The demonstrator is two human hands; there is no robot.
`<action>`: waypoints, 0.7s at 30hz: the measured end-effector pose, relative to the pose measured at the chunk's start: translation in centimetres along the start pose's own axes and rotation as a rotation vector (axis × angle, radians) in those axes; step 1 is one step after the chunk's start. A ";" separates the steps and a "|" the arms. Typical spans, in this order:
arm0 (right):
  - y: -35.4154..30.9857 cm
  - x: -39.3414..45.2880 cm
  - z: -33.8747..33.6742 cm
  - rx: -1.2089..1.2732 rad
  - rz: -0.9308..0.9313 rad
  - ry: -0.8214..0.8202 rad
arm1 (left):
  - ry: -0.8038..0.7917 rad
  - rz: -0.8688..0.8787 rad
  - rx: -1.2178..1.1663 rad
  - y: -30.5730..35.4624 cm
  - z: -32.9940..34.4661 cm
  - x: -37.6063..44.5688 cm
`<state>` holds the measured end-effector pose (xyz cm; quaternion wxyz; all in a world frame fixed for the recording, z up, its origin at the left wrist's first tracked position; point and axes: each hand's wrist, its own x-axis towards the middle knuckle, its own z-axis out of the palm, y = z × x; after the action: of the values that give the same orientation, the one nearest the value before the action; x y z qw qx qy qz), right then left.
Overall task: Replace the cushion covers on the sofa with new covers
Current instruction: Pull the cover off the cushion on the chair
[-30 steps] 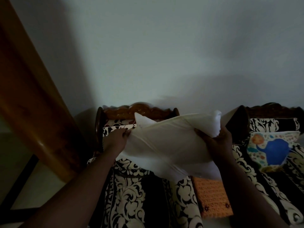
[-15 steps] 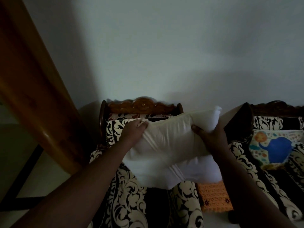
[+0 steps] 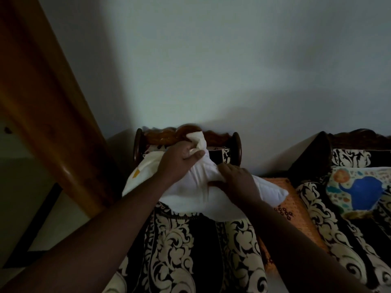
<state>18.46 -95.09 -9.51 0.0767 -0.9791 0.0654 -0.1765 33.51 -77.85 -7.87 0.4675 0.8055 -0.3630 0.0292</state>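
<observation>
A white cushion is held over the seat of a black-and-cream patterned armchair, just in front of its carved wooden backrest. One corner of the cushion's white fabric is gripped by the left hand, with the thumb and fingers curled round a bunched fold that sticks up against the backrest. The cushion's middle is clutched by the right hand, its fingers dug into the creased cloth. A pale cover with a small yellow mark is seen at the cushion's left end, partly under the left forearm. An orange woven piece lies between the armchair and a second patterned sofa to the right, on which a cushion with a blue and orange print is propped. A wooden beam slants across the left side
</observation>
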 end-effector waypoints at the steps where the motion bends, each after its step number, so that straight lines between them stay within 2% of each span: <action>1: -0.2 0.1 0.0 0.003 -0.020 0.016 | 0.011 -0.003 0.065 -0.5 -0.8 -0.2; 3: -0.3 0.3 -0.3 0.003 -0.009 0.004 | -0.019 -0.056 0.193 -1.7 -2.1 -0.9; 5: -0.1 0.5 -0.5 0.010 0.016 -0.048 | -0.114 -0.173 0.294 -2.9 -2.9 -2.0; 8: 0.4 0.9 -0.5 0.007 0.005 -0.153 | -0.133 -0.170 0.442 -4.7 -2.7 -2.4; 10: 0.7 1.1 -0.4 0.020 0.018 -0.200 | -0.119 -0.209 0.417 -5.7 -2.5 -2.3; 14: 1.4 0.7 -0.3 0.025 0.056 -0.258 | -0.166 -0.432 0.308 -9.5 -2.4 -3.3; 18: 2.4 0.7 -0.2 0.061 0.144 -0.228 | -0.106 -0.666 0.335 -14.8 -3.5 -5.5; 21: 3.2 0.4 0.2 0.088 0.219 -0.195 | -0.067 -0.697 0.301 -16.5 -3.9 -6.3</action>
<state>18.60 -98.30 -10.07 0.1442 -0.9743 0.1565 -0.0740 40.16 -66.38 -20.15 0.3138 0.9408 -0.0740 -0.1047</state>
